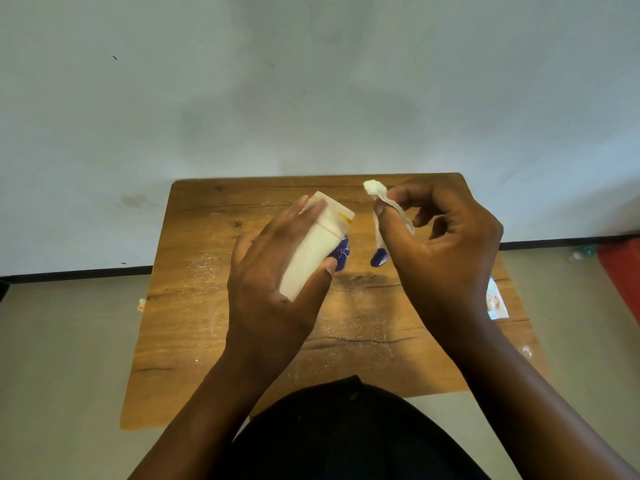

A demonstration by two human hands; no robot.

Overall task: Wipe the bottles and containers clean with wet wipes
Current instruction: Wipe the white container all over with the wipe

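Behind bottle (313,249), blue containers (341,252), half-hidden

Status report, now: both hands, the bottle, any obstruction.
Left hand grips cream bottle, lifted off the table. Right hand pinches crumpled wet wipe, not touching bottle. Blue items beneath; nothing between.

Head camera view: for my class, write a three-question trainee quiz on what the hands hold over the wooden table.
1. True or false: the left hand grips the cream bottle.
2. The right hand pinches: A sponge, B wet wipe, C brush?
3. Fill in: the wipes packet lies near the table's ____ edge.

Key: 1 true. 2 B, the wet wipe. 3 right.
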